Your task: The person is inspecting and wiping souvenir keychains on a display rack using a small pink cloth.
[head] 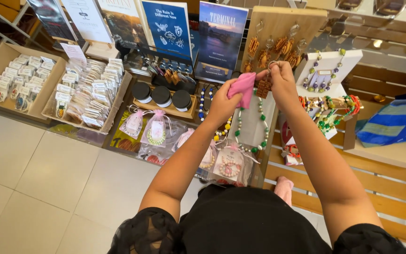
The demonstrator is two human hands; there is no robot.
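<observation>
Two hands raised, pink cloth [242, 87] beside keychain [263, 87]

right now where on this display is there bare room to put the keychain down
Little. The wooden board has bare wood along its upper edge, above the hanging keychains. The white panel inside the green bead necklace loop is bare. Crowded: card trays, black-lidded jars, organza pouches. Left hand holds a pink cloth; right hand the keychain.

Hands [252, 91] with pink cloth [242, 87], keychain [263, 87]
</observation>
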